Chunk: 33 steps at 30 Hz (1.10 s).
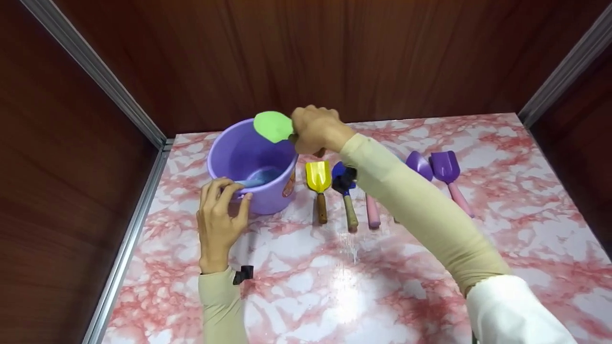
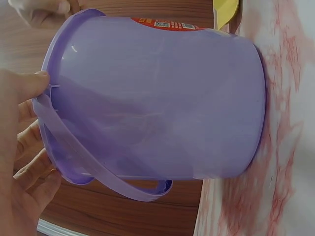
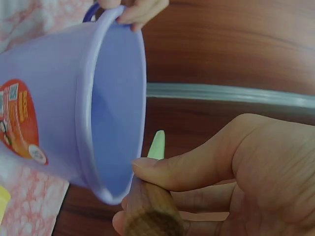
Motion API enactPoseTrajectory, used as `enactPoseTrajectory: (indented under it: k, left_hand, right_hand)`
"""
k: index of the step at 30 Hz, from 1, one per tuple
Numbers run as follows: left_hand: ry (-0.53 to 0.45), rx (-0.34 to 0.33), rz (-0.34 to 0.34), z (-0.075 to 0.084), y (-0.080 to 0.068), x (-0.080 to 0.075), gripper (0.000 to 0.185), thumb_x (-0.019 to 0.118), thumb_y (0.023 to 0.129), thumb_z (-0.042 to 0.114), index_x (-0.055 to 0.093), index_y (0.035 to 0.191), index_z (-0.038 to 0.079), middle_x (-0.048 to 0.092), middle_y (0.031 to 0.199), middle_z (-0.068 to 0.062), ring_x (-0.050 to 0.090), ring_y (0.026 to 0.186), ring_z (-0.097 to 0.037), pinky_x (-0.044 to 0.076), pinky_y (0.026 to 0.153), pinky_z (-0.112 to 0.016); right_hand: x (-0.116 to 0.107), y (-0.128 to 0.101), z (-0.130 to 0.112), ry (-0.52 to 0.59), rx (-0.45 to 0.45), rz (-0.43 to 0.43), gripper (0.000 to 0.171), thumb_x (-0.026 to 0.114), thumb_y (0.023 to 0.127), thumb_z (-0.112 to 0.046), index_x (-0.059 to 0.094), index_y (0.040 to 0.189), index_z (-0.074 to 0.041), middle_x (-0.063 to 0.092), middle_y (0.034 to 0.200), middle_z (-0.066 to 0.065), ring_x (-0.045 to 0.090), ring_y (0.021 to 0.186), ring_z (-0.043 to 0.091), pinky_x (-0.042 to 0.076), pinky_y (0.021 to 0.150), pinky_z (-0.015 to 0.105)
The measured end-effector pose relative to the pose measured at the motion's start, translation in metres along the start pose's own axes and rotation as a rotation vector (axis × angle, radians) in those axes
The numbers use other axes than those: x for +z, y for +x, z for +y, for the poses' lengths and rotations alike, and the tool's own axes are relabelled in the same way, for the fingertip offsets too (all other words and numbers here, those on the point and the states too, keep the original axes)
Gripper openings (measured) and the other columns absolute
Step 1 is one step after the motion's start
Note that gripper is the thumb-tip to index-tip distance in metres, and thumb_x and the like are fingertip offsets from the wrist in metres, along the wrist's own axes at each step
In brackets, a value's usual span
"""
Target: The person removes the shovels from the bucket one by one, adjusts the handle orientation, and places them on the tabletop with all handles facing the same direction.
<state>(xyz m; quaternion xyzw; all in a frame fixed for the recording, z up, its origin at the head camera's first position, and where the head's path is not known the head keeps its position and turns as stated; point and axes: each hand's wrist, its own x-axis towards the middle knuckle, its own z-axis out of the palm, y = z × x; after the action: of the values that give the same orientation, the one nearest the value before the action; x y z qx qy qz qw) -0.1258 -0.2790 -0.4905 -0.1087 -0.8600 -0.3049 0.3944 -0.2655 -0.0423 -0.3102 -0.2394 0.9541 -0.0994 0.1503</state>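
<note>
While my left hand (image 1: 217,224) pinches the pail (image 1: 248,165) rim near the table's left edge, my right hand (image 1: 315,129) grips the green trowel (image 1: 273,126) over it; I'd lower blade-first, centred.

A tabletop (image 1: 334,286) of white marble pattern veined in pinkish red fills the lower view. Dark reddish-brown wood-grain walls (image 1: 306,52) close it in at the far edge and on both sides. Pale metal strips (image 1: 91,67) run along the wall corners and down the table's left edge. A bright glare, probably from an overhead lamp, lies near the table's middle.
</note>
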Motion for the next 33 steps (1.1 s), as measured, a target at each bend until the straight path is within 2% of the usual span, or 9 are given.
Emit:
enactPoseTrajectory:
  k: [4, 8, 11, 16, 26, 33]
  left_hand:
    - [0.003, -0.006, -0.002, 0.0, 0.0, 0.0, 0.022, 0.078, 0.098, 0.029, 0.077, 0.106, 0.009, 0.069, 0.117, -0.012, 0.06, 0.12, -0.034, 0.054, 0.103, -0.049]
    - [0.012, -0.016, -0.008, 0.001, 0.001, -0.001, 0.022, 0.079, 0.098, 0.029, 0.077, 0.106, 0.008, 0.069, 0.117, -0.013, 0.061, 0.121, -0.034, 0.056, 0.101, -0.051]
    - [0.02, -0.018, -0.011, 0.001, 0.001, -0.002, 0.022, 0.079, 0.098, 0.029, 0.077, 0.106, 0.008, 0.07, 0.118, -0.013, 0.061, 0.122, -0.034, 0.057, 0.1, -0.051]
    - [0.019, -0.013, -0.002, -0.002, 0.001, -0.002, 0.022, 0.079, 0.098, 0.029, 0.077, 0.106, 0.008, 0.07, 0.118, -0.012, 0.061, 0.122, -0.034, 0.057, 0.102, -0.05]
    - [0.013, -0.002, 0.006, -0.006, 0.0, -0.002, 0.022, 0.08, 0.097, 0.028, 0.077, 0.106, 0.008, 0.07, 0.118, -0.013, 0.061, 0.122, -0.035, 0.056, 0.105, -0.05]
    - [0.011, -0.008, 0.009, -0.007, -0.001, -0.004, 0.023, 0.08, 0.096, 0.027, 0.077, 0.107, 0.007, 0.07, 0.117, -0.014, 0.061, 0.121, -0.035, 0.057, 0.104, -0.051]
  right_hand:
    - [-0.001, -0.008, 0.019, 0.049, 0.0, 0.003, 0.023, 0.066, 0.09, -0.017, 0.059, 0.069, -0.017, 0.063, 0.063, -0.001, 0.068, 0.061, 0.02, 0.049, 0.068, 0.039]
    - [-0.003, -0.017, 0.039, 0.067, 0.021, -0.009, 0.017, 0.065, 0.088, -0.016, 0.062, 0.071, -0.017, 0.063, 0.063, -0.001, 0.067, 0.064, 0.02, 0.049, 0.067, 0.039]
    - [-0.003, -0.023, 0.055, 0.071, 0.04, -0.006, 0.019, 0.065, 0.09, -0.02, 0.066, 0.072, -0.016, 0.064, 0.063, -0.001, 0.067, 0.067, 0.022, 0.048, 0.062, 0.037]
    - [0.001, -0.031, 0.083, 0.106, 0.064, 0.016, 0.024, 0.066, 0.091, -0.022, 0.067, 0.068, -0.014, 0.063, 0.058, 0.0, 0.065, 0.059, 0.021, 0.043, 0.051, 0.032]
    - [0.008, -0.055, 0.145, 0.196, 0.108, 0.08, 0.024, 0.066, 0.093, -0.019, 0.067, 0.07, -0.014, 0.066, 0.058, 0.002, 0.066, 0.06, 0.016, 0.05, 0.059, 0.03]
    - [0.018, -0.073, 0.179, 0.261, 0.143, 0.122, 0.019, 0.066, 0.094, -0.017, 0.072, 0.078, -0.01, 0.068, 0.062, 0.004, 0.064, 0.057, 0.016, 0.047, 0.052, 0.027]
